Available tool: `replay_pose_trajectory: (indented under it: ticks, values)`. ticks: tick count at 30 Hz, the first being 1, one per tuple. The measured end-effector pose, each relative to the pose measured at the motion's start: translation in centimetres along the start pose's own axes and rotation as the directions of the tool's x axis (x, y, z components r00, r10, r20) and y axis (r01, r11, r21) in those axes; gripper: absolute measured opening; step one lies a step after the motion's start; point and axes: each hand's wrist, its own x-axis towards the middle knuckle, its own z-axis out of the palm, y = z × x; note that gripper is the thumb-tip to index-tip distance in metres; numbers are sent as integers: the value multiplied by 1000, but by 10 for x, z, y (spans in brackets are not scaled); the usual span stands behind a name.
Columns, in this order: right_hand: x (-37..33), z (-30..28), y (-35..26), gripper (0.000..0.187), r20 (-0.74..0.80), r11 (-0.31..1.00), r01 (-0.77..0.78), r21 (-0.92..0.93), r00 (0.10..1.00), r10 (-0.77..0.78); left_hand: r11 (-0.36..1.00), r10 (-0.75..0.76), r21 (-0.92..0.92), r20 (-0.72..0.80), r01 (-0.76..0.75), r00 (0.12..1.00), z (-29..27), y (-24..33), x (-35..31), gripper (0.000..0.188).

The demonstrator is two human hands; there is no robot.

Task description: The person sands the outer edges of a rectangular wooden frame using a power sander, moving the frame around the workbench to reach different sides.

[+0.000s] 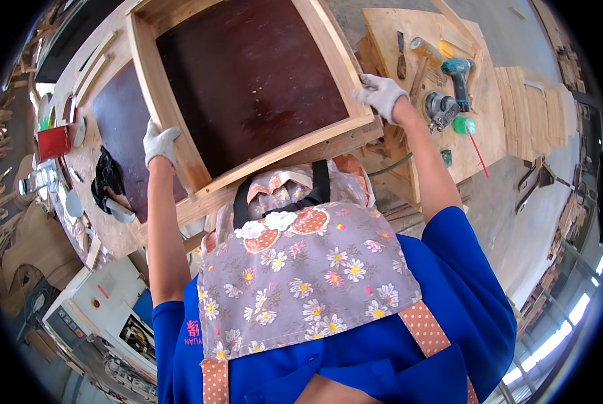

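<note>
A rectangular frame of pale wood (284, 149) lies in front of me, with a glossy dark brown panel surface (247, 77) showing inside it. My left hand (160, 144), in a white glove, is closed on the frame's left side, near the front corner. On the opposite side, my right hand (380, 96), gloved too, grips the right rail close to its front corner. The undersides of the rails, and some fingertips, are hidden. I cannot tell whether the panel belongs to the frame or lies beneath it.
On the right-hand bench lie a cordless drill (458, 81), a round sander (441, 110), a chisel-like tool (401, 55) and a green-capped spray can (464, 126). To the left are a red box (53, 143), a black plastic bag (106, 176) and wood strips (91, 79). A white machine cabinet (99, 303) stands lower left.
</note>
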Motion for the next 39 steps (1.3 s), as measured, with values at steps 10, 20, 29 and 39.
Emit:
replay_pose_trajectory:
  ticks: [10, 20, 29, 39]
  values:
    - [-13, -5, 12, 55, 188, 953, -106, 284, 981, 53, 995, -14, -94, 30, 17, 999, -5, 1, -5, 47]
    - [-2, -53, 37, 40, -540, 690, 193, 698, 775, 329, 994, -20, -107, 11, 21, 1000, -12, -4, -5, 45]
    - [-23, 4, 10, 49, 62, 942, -72, 327, 997, 55, 994, -20, -111, 2, 21, 1000, -10, 1, -10, 43]
    - [-8, 21, 20, 40, -248, 907, 24, 420, 965, 89, 990, -31, -140, 7, 31, 1000, -9, 0, -8, 45]
